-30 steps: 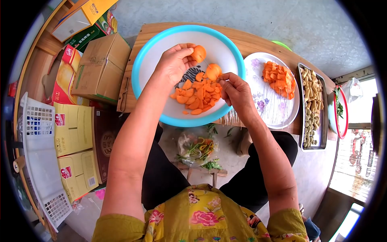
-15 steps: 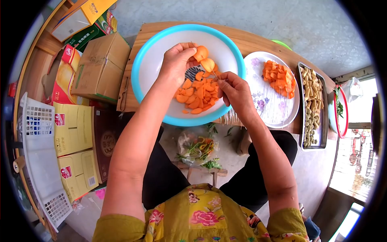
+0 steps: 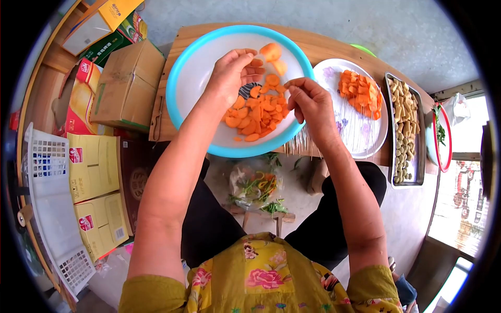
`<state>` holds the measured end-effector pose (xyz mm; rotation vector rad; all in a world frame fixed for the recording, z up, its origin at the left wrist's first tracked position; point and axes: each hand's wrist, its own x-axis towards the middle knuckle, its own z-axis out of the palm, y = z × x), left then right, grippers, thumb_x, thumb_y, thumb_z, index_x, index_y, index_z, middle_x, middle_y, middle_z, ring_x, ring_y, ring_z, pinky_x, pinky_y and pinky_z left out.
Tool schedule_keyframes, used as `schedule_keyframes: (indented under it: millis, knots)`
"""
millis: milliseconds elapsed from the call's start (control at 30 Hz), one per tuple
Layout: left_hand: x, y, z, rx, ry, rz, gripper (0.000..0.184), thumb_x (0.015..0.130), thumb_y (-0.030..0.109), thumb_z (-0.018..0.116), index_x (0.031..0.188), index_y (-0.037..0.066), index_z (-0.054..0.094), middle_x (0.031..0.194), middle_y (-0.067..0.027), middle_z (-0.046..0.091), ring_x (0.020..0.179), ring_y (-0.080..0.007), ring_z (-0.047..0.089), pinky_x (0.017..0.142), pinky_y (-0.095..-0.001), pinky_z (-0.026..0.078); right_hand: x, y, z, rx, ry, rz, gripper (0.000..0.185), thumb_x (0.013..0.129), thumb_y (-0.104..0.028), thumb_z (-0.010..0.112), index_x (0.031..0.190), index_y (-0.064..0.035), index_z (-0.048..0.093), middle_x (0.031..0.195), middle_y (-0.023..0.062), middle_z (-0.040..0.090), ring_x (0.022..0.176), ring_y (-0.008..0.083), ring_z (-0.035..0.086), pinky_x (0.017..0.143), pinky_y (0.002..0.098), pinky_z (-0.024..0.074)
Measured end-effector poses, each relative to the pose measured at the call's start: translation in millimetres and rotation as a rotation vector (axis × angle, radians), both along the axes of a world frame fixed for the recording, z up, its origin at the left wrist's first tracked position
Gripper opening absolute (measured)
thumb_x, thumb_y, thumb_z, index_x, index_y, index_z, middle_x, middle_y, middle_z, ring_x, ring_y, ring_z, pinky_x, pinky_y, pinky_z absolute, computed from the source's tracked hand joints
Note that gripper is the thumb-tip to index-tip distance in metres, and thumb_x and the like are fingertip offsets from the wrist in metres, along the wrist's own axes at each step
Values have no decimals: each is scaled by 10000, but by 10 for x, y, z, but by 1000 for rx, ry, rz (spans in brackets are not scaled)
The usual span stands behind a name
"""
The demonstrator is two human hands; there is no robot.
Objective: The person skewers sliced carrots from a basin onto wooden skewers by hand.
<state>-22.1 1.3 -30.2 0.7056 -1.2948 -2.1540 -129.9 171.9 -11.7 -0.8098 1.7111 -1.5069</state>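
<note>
My right hand is over the right rim of the blue-rimmed basin, its fingertips pinched on a thin skewer. Two carrot slices show at the skewer's far end; the thin stick is hard to see. To their left, my left hand hangs above the basin with its fingers apart. Orange shows at its fingertips, and I cannot tell whether that is carrot. Below both hands a pile of cut carrot slices lies in the basin, beside a dark striped print on its bottom.
On the wooden table, a floral plate carries skewered carrot. Right of it, a metal tray holds tan and green pieces. Bare skewers lie at the table's front edge. Cardboard boxes stand left; a bag of scraps sits below.
My left hand has come off the skewered slices and its fingers have spread. The slices have shifted up and to the right, and my right hand has moved slightly right.
</note>
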Motion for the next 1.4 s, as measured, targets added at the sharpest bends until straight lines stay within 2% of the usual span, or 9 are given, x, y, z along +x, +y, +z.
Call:
schedule_keyframes:
  millis: [100, 167, 300, 400, 433, 733, 967, 1233, 1400]
  knots:
    - [-58, 12, -131, -72, -119, -85, 215, 908, 154, 532, 1069, 18, 580, 1040, -118, 617, 902, -204, 627, 784, -333, 528, -80, 16, 44, -43, -65, -45, 168, 928, -150, 530, 969, -10, 612, 644, 4, 547, 488, 38, 417, 450, 174, 326]
    - [-116, 57, -211, -549, -535, -290, 223, 830, 154, 605, 1036, 76, 638, 996, -90, 623, 854, -172, 626, 759, -329, 509, -100, 25, 53, -48, -66, -40, 170, 928, -152, 529, 970, -10, 612, 645, 4, 546, 491, 39, 416, 453, 176, 327]
    - [-169, 167, -582, -1149, -408, -456, 296, 729, 138, 650, 1024, 111, 661, 1121, -119, 572, 1012, -286, 562, 858, -364, 469, -81, 46, 110, -38, -43, -19, 177, 928, -155, 522, 975, -9, 611, 646, 2, 540, 500, 40, 413, 462, 185, 330]
    - [-127, 337, -740, -1142, -421, -771, 319, 700, 77, 650, 1019, 75, 640, 1123, -111, 559, 1039, -277, 562, 874, -369, 464, -86, 61, 126, -38, -39, -22, 177, 925, -149, 517, 978, -7, 609, 648, 1, 535, 508, 41, 414, 467, 186, 331]
    - [-32, 423, -770, -1329, -371, -630, 338, 666, 43, 671, 1000, 76, 634, 1112, -112, 557, 1024, -287, 561, 859, -382, 463, -93, 68, 129, -37, -40, -25, 177, 925, -149, 517, 978, -7, 609, 648, 1, 535, 508, 41, 414, 467, 186, 331]
    - [125, -11, -631, -1141, -978, -715, 140, 675, 2, 628, 812, 31, 624, 965, -135, 610, 881, -307, 589, 753, -396, 458, -135, 113, 120, -44, -26, -13, 182, 922, -144, 516, 981, 3, 607, 649, 0, 527, 511, 42, 414, 470, 181, 330]
    - [-160, 196, -739, -1394, -472, -445, 130, 737, 114, 596, 837, 34, 620, 905, -133, 588, 882, -303, 590, 730, -393, 480, -134, 97, 95, -33, -31, -26, 180, 921, -141, 517, 971, 0, 616, 639, 3, 529, 497, 43, 411, 468, 182, 335]
    - [-280, 544, -953, -1584, -481, -335, 203, 727, 80, 626, 929, 71, 609, 955, -100, 548, 907, -295, 587, 731, -418, 492, -131, 94, 78, -69, -70, -41, 138, 903, -102, 540, 912, 25, 593, 596, 28, 556, 441, 57, 431, 408, 204, 336]
    - [-353, 474, -877, -1340, -536, -287, 168, 763, 119, 629, 918, 51, 628, 850, -102, 602, 780, -241, 626, 674, -386, 508, -161, 116, 70, -64, -79, -38, 133, 899, -101, 541, 907, 21, 592, 594, 29, 554, 439, 60, 435, 406, 206, 339]
